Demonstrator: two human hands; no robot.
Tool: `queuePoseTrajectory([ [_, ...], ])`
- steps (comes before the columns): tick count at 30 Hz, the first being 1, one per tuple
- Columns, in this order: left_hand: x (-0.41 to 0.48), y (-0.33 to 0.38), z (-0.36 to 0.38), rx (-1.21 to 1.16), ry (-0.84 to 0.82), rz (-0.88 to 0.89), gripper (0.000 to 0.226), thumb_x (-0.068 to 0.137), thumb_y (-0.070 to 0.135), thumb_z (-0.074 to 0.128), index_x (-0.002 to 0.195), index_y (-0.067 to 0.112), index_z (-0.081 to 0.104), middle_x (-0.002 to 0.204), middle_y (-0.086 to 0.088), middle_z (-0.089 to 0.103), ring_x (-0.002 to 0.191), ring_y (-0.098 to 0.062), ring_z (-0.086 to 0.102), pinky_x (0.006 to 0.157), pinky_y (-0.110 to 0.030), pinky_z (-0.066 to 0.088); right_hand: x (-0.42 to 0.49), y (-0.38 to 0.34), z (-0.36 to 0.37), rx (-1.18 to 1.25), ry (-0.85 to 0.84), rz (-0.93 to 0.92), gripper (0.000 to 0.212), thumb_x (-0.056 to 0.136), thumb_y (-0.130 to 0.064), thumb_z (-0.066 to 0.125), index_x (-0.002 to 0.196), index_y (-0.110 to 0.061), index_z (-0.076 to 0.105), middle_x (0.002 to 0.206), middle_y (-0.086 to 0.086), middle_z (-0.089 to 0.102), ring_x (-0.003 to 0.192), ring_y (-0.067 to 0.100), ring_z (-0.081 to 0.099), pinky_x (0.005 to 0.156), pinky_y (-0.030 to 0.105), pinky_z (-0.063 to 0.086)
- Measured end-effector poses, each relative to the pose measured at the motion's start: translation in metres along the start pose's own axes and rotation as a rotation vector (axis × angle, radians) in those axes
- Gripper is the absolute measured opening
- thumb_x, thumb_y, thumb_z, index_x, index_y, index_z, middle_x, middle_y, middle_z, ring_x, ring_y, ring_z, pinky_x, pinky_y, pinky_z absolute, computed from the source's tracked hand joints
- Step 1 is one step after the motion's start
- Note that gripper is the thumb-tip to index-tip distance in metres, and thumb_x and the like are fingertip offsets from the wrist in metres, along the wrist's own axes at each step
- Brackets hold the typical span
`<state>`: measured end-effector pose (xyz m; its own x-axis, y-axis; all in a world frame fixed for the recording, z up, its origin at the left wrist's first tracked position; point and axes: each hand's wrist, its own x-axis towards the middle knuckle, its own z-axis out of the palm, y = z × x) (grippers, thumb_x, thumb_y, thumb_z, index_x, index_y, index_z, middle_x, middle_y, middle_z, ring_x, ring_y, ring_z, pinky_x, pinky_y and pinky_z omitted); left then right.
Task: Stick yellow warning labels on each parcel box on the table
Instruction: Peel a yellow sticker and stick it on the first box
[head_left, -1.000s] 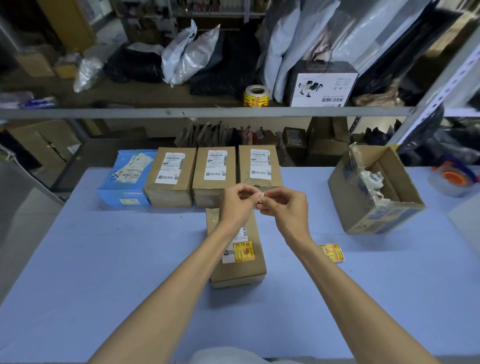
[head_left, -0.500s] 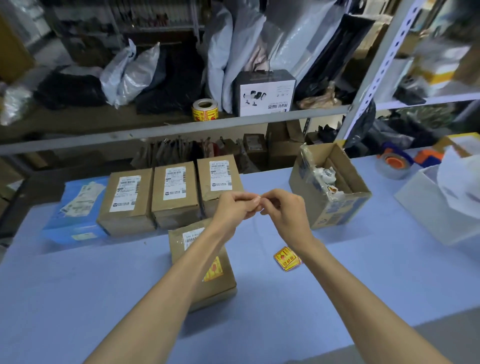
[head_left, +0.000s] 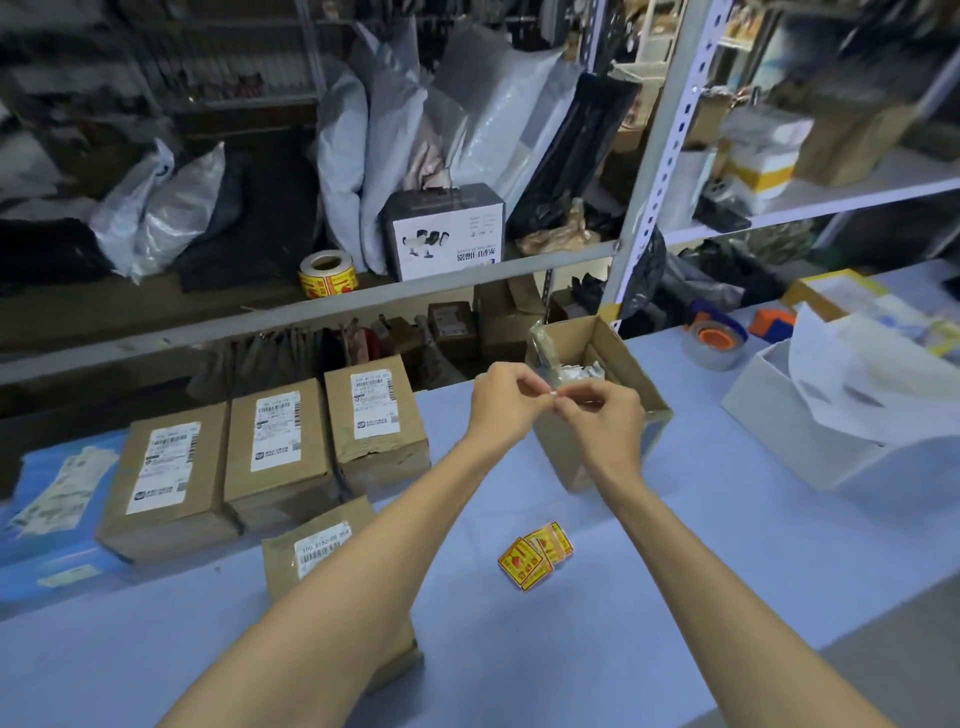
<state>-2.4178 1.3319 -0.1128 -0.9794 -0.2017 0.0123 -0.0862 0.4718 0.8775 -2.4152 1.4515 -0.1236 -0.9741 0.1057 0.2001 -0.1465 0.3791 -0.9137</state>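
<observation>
Blue counter (head_left: 675, 597) carrying parcel boxes (head_left: 280, 447). Left hand (head_left: 501, 405) and right hand (head_left: 600, 426) meet above it, fingers of both pinching one small white scrap (head_left: 554, 396).

Back left: three parcel boxes (head_left: 280, 447) packed close side by side, a fourth box (head_left: 317, 551) just in front.
Back right: open carton (head_left: 613, 364), then a white box (head_left: 779, 431) further right.
Open lane: bare table (head_left: 696, 452) between carton and white box, and around the yellow labels (head_left: 535, 561).
Behind: shelf rail (head_left: 363, 306) runs along the back row.
</observation>
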Motion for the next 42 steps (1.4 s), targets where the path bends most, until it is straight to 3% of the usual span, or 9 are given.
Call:
queuePoseTrajectory([
  [3,0.028,0.013,0.014,0.103,-0.061,0.050,0.009,0.072,0.018,0.080,0.070,0.019,0.072,0.070,0.003,0.067,0.073,-0.014,0.064,0.065,-0.025,0.048,0.031,0.008,-0.016,-0.053,-0.005,0.039,0.010,0.072,-0.006,0.074,0.074,-0.015,0.075,0.066,-0.011,0.068,0.062,-0.002,0.061,0.058,0.007,0.045],
  [7,0.060,0.024,0.029,0.352,-0.168,0.108,0.026,0.074,0.015,0.079,0.100,0.014,0.072,0.092,-0.005,0.070,0.089,-0.022,0.064,0.079,-0.031,0.051,0.077,0.027,-0.032,-0.240,-0.014,0.033,0.013,0.073,-0.003,0.068,0.076,-0.014,0.075,0.072,-0.005,0.071,0.074,0.014,0.067,0.071,0.031,0.054],
  [12,0.083,0.023,0.037,0.665,-0.245,0.106,0.036,0.081,0.007,0.068,0.116,0.015,0.064,0.114,-0.011,0.065,0.104,-0.032,0.061,0.080,-0.035,0.049,0.120,0.051,-0.046,-0.460,-0.142,0.009,0.023,0.077,0.003,0.059,0.087,-0.011,0.075,0.091,0.005,0.074,0.089,0.021,0.068,0.076,0.026,0.047],
  [16,0.084,0.016,0.039,0.712,-0.237,0.097,0.037,0.082,0.010,0.067,0.119,0.014,0.063,0.116,-0.010,0.065,0.106,-0.032,0.061,0.081,-0.037,0.050,0.127,0.062,-0.040,-0.528,-0.227,-0.017,0.037,0.080,0.006,0.047,0.099,-0.009,0.075,0.101,0.008,0.074,0.101,0.025,0.064,0.079,0.026,0.045],
  [23,0.062,-0.007,0.018,0.644,-0.203,0.029,0.032,0.085,0.019,0.066,0.116,0.012,0.060,0.113,-0.008,0.065,0.102,-0.029,0.061,0.081,-0.037,0.051,0.102,0.059,-0.021,-0.538,-0.258,-0.099,0.025,0.085,-0.005,0.051,0.097,-0.010,0.073,0.099,0.005,0.073,0.099,0.024,0.063,0.086,0.039,0.052],
  [29,0.001,-0.068,-0.029,0.485,-0.103,-0.167,0.033,0.084,0.017,0.064,0.116,0.012,0.057,0.107,-0.006,0.065,0.102,-0.025,0.059,0.082,-0.033,0.049,0.039,0.036,0.039,-0.471,-0.499,-0.172,0.022,0.085,-0.007,0.057,0.099,-0.008,0.073,0.099,0.006,0.074,0.094,0.021,0.067,0.080,0.028,0.048],
  [34,-0.080,-0.143,-0.073,0.491,0.054,-0.350,0.030,0.080,0.013,0.064,0.110,0.010,0.059,0.113,-0.010,0.059,0.107,-0.028,0.055,0.083,-0.034,0.044,-0.040,0.036,0.094,-0.493,-0.839,-0.103,0.020,0.084,-0.017,0.061,0.101,-0.012,0.070,0.102,0.006,0.072,0.100,0.024,0.065,0.084,0.034,0.052],
  [38,-0.134,-0.177,-0.097,0.559,0.282,-0.527,0.048,0.084,0.017,0.064,0.127,0.012,0.044,0.130,-0.010,0.040,0.122,-0.032,0.038,0.097,-0.039,0.038,-0.099,0.039,0.119,-0.468,-1.023,0.049,0.044,0.088,-0.036,0.064,0.122,-0.008,0.058,0.117,0.009,0.064,0.110,0.024,0.059,0.087,0.030,0.046],
  [42,-0.169,-0.201,-0.108,0.283,0.227,-0.874,0.072,0.084,0.039,0.068,0.135,0.005,0.029,0.137,-0.017,0.034,0.128,-0.035,0.037,0.100,-0.042,0.040,-0.134,0.043,0.133,-0.419,-1.113,0.181,0.064,0.090,-0.042,0.060,0.140,-0.009,0.039,0.129,0.012,0.056,0.112,0.024,0.056,0.085,0.031,0.046],
])
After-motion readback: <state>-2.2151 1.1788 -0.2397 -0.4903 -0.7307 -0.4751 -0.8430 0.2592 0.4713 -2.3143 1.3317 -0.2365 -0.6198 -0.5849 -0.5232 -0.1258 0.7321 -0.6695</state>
